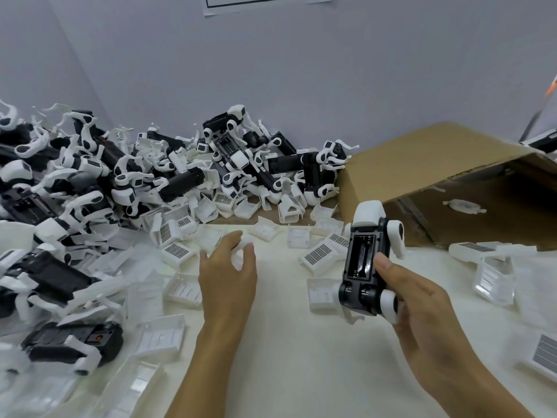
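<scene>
Fingers of the right hand (422, 300) are curled around a toy dog (366, 233), with the thumb pressed on the right edge of its black body. The hand holds it in the air above the table (286, 342), just in front of the cardboard box (422, 164). The long axis of the toy runs from the person toward the wall, leaning a little to the right. Its white end points away, to the box, and its black end with the round joints points to the person. The underside faces up, and the battery slot (361, 256) there is open and dark inside.

The left hand (229, 267) is well apart from the toy, low over the middle of the table. Its thumb and fingers are bent around a small white part (241, 251) and pinch it; this part is blurred.

White covers (321, 254) lie around both hands, some with a dark grid patch. A big pile of toys (120, 164) in black and white fills the left side up to the wall. The box lies on its side, open to the person. A sheet of paper (265, 3) is taped on the wall; only a black line shows on it, and the small labels in the pile are too blurred to read.
</scene>
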The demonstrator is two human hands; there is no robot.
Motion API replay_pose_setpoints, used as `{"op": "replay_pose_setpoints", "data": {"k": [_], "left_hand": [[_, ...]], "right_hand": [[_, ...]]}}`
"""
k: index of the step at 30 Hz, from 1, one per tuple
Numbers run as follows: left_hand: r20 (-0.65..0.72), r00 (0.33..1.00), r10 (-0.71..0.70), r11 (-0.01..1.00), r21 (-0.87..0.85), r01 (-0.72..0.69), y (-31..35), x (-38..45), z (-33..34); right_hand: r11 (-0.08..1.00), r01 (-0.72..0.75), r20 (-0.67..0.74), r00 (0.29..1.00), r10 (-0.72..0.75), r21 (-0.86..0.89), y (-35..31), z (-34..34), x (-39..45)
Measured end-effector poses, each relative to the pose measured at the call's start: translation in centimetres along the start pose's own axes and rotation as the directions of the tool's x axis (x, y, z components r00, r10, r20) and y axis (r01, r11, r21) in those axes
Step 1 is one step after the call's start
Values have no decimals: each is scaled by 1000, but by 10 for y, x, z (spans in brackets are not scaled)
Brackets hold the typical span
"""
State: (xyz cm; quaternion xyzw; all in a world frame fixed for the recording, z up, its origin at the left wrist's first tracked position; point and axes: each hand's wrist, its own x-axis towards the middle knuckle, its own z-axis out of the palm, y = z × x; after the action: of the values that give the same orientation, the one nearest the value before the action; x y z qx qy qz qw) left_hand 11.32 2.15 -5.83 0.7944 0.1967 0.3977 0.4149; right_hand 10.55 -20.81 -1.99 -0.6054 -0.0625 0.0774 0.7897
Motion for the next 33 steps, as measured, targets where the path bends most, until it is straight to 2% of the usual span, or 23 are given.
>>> {"op": "replay_pose_setpoints", "data": {"k": [2,3,5,6,8,12,14,18,20,23,26,28,30,33], "left_hand": [[4,998,-64,950,-307,62,14,-1,-2],[47,992,-118,869,-479,126,23,-2,-4],[205,963,-175,605,-749,269,39,-4,-7],[279,948,-155,498,-807,319,45,-6,-7],[376,924,-74,425,-826,371,56,-15,-5],[547,824,144,426,-786,448,64,-34,2],[544,805,235,502,-777,379,65,-39,5],[433,854,287,701,-703,120,65,-46,10],[382,868,318,739,-673,25,65,-47,10],[261,900,350,733,-675,-89,66,-43,8],[194,908,370,711,-689,-142,65,-41,5],[193,917,349,719,-683,-129,67,-41,3],[213,921,327,743,-660,-110,70,-43,2],[228,908,353,814,-553,-178,74,-50,5]], "right_hand": [[1000,-1,-8,1000,1,2,0,0,1],[1000,0,-9,1000,0,5,1,-1,1],[1000,5,-17,1000,-5,-10,2,0,1],[1000,9,-20,1000,-10,-23,2,0,0],[999,23,-15,1000,-24,-30,2,2,-1],[999,43,-73,996,-43,-7,5,1,-1],[999,44,-104,994,-42,15,5,-1,1],[997,67,-128,990,-62,40,2,-4,4],[997,74,-106,992,-71,22,2,-4,3],[998,54,-22,998,-55,-34,3,-4,2],[997,52,78,996,-48,-58,5,-2,1],[996,68,102,993,-62,-56,5,-2,1],[995,89,115,990,-82,-55,6,-3,2],[995,84,157,985,-75,-54,7,-4,3]]}}
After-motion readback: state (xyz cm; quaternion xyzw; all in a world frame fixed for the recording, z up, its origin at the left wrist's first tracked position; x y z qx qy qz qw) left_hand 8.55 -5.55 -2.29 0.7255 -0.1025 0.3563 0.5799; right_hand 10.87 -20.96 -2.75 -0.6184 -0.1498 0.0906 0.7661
